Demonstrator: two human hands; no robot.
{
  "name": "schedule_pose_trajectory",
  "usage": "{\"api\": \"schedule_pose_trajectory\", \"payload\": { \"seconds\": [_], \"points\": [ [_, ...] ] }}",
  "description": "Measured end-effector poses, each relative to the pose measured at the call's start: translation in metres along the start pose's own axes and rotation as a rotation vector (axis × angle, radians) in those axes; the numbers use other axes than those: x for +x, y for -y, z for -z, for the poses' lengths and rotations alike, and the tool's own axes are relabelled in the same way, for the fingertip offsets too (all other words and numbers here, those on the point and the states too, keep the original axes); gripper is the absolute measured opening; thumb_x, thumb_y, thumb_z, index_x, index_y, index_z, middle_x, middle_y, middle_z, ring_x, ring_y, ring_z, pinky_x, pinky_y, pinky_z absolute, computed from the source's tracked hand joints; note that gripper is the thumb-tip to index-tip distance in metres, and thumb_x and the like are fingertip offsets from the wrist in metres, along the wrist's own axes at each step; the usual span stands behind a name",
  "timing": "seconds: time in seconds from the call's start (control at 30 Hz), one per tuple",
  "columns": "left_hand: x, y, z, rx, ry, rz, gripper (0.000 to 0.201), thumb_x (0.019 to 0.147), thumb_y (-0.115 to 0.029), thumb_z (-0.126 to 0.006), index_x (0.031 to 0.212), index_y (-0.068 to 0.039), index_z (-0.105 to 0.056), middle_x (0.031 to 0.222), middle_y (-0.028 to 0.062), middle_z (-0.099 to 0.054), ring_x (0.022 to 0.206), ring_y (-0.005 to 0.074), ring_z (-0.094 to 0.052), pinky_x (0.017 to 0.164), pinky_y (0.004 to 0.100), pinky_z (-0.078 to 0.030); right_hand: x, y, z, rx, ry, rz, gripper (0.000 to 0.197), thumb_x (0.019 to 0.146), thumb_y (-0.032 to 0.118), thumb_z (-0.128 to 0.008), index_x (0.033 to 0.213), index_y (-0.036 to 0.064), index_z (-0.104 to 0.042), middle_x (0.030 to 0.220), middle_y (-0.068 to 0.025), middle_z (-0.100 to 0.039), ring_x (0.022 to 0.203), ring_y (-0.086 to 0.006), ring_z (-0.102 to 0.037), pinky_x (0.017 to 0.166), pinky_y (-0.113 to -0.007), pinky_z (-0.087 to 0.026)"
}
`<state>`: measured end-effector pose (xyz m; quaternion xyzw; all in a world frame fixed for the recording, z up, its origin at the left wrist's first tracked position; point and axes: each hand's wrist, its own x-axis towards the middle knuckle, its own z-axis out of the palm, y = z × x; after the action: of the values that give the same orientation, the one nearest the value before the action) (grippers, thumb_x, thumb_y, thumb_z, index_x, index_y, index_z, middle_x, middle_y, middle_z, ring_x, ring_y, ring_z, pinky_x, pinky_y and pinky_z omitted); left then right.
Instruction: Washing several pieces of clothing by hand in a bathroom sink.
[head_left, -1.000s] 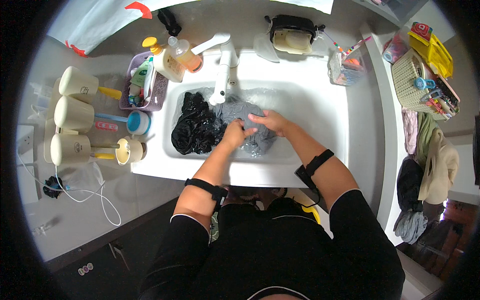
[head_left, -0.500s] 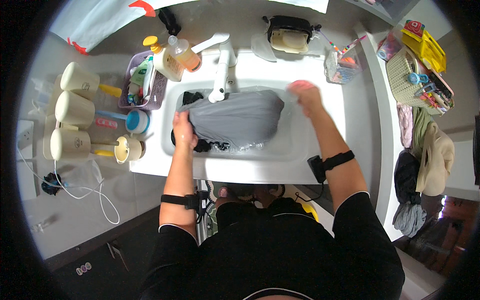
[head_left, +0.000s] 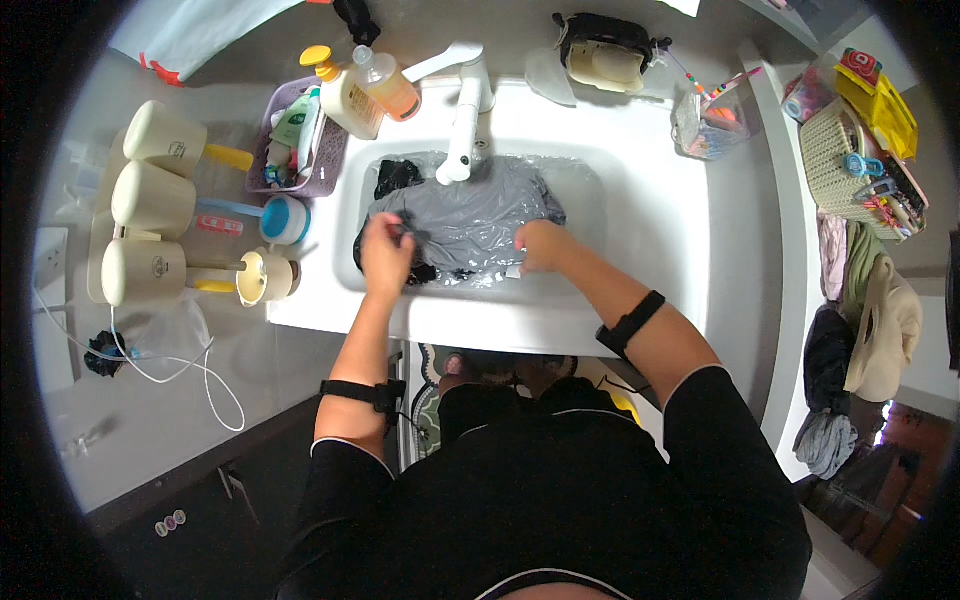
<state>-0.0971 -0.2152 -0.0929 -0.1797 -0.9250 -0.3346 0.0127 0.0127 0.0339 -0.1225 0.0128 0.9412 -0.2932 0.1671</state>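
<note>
A wet grey garment point(head_left: 468, 215) lies crumpled in the water of the white sink point(head_left: 650, 250), below the white faucet point(head_left: 464, 130). Black cloth point(head_left: 398, 177) shows at its left side and under it. My left hand point(head_left: 386, 256) is at the garment's left end, its fingers curled around a dark fold. On the right, my right hand point(head_left: 545, 246) is closed at the garment's near right edge; its fingertips are partly hidden. A small white tag point(head_left: 514, 271) shows beside it.
Left of the sink stand a purple basket point(head_left: 325, 165), a pump bottle point(head_left: 350, 105) and an orange soap bottle point(head_left: 390, 90). Cream cups point(head_left: 150, 270) hang on the left wall. A clear toothbrush holder point(head_left: 710, 128) stands at the right, near a shelf with a woven basket point(head_left: 835, 165).
My right hand has come left and nearer from the sink's right side to the garment; a pink patch at its fingers no longer shows. The garment's smooth bulge has flattened into wet folds.
</note>
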Motion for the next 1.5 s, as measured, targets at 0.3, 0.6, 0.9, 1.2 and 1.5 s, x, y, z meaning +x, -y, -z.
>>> {"api": "schedule_pose_trajectory", "payload": {
  "seconds": [0.3,0.6,0.9,1.2,1.5],
  "points": [
    [-0.044,-0.019,-0.068,-0.072,0.722,-0.099,0.04,0.069,-0.021,-0.071,0.105,-0.007,-0.06,0.087,0.0134,-0.064,0.082,0.0274,-0.061,0.075,0.0337,-0.047,-0.001,-0.005,0.002,0.095,0.253,-0.085,0.019,0.074,0.011,-0.058,0.091,0.0045,-0.062,0.083,-0.0062,-0.063,0.08,-0.0176,-0.059,0.069,-0.032,-0.046],
    [-0.029,-0.041,-0.071,-0.39,0.246,0.047,0.019,0.077,-0.01,-0.055,0.091,-0.003,-0.044,0.075,0.0142,-0.054,0.068,0.0293,-0.054,0.064,0.0359,-0.043,-0.017,-0.003,0.038,0.852,-0.044,0.09,0.031,0.072,0.001,-0.056,0.101,0.0083,-0.052,0.087,-0.0018,-0.054,0.077,-0.0101,-0.05,0.065,-0.023,-0.041],
    [-0.008,-0.066,0.0,-0.069,0.443,-0.388,0.026,0.07,0.004,-0.054,0.083,-0.014,-0.066,0.086,0.0062,-0.043,0.077,0.0217,-0.049,0.07,0.0267,-0.041,-0.047,-0.001,0.059,-0.277,-0.566,0.005,0.015,0.072,0.012,-0.057,0.085,0.0174,-0.06,0.095,-0.0072,-0.052,0.087,-0.0254,-0.053,0.068,-0.036,-0.042],
    [-0.01,-0.077,0.033,0.527,0.245,-0.276,0.054,0.064,-0.005,-0.065,0.113,-0.027,-0.057,0.113,0.008,-0.042,0.098,0.0286,-0.049,0.078,0.0384,-0.045,-0.034,-0.001,0.051,-0.59,-0.393,-0.159,0.022,0.084,0.019,-0.048,0.1,0.0243,-0.062,0.11,-0.0114,-0.053,0.091,-0.0281,-0.054,0.072,-0.041,-0.044],
    [-0.024,-0.054,0.0,0.235,0.331,-0.068,0.065,0.064,0.002,-0.058,0.123,-0.024,-0.047,0.134,0.0182,-0.025,0.116,0.039,-0.038,0.093,0.0406,-0.039,-0.048,0.002,0.059,-0.292,-0.233,-0.287,0.034,0.083,0.012,-0.043,0.114,0.0185,-0.053,0.132,-0.0146,-0.038,0.11,-0.0378,-0.048,0.088,-0.049,-0.041]
  ]
}}
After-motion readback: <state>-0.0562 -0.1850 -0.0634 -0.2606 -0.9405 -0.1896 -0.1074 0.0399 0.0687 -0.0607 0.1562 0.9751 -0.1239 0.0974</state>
